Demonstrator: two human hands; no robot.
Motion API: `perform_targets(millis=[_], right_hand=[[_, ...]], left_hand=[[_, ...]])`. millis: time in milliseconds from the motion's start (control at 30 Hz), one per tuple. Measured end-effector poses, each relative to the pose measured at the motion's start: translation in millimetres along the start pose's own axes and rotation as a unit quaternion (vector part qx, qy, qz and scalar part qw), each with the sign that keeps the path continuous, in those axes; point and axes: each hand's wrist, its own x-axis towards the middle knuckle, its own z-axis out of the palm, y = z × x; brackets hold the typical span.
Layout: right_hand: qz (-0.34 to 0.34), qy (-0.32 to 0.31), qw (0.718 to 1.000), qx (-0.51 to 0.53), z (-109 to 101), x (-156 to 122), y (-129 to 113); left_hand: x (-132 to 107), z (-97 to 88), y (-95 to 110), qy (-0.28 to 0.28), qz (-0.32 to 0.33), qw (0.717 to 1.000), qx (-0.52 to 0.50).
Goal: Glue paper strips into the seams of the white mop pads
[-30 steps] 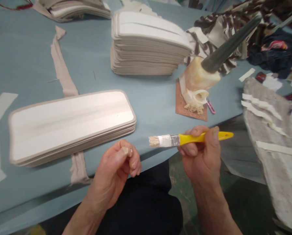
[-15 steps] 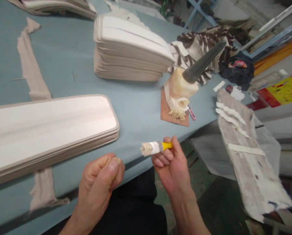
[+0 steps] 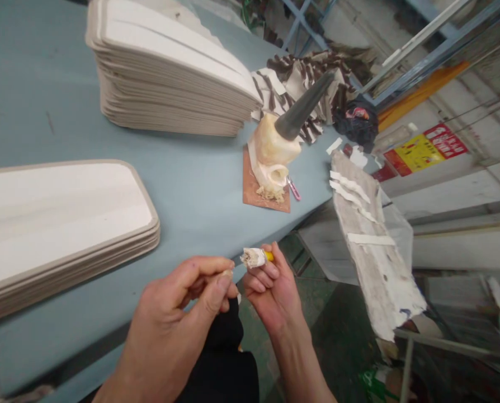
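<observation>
My right hand (image 3: 277,296) is closed around the yellow handle of a paintbrush (image 3: 255,257). The brush's stiff, clumped bristles point left, and its ferrule end is wrapped or coated in white. Just left of the bristles, my left hand (image 3: 178,313) pinches thumb and forefinger together. A tiny pale bit may sit at those fingertips, too small to name. Both hands are over the table's near edge. Beyond them stands a cream, glue-crusted container (image 3: 275,143) with a dark cone (image 3: 304,109) sticking out of it, on a brown board (image 3: 252,187).
A low stack of white-faced, beige-edged panels (image 3: 65,207) lies at left, with a taller stack (image 3: 170,84) behind. A pink cutter (image 3: 293,188) lies beside the board. Striped fabric scraps (image 3: 292,84) are heaped at the back. A stained padded strip (image 3: 363,252) hangs at right.
My view has swung right. My left hand has gone from a closed fist to a fingertip pinch and has come closer to the bristles. The paintbrush stays in my right hand.
</observation>
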Motion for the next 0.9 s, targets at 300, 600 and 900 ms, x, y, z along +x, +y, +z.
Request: perform_targets(millis=[300,600,900], right_hand=[[-0.07,0.011,0.997,-0.044,-10,2,-3],[-0.103,0.009,0.991,-0.087,-14,3,-4],[-0.165,0.017,0.975,-0.147,-13,3,-5]], left_hand=[[0,2.8,-4,0.016,0.124,0.983,0.137],[-2,10.6,-9,0.026,0.176,0.961,0.21],[1,9.0,-10,0.003,0.067,0.989,0.13]])
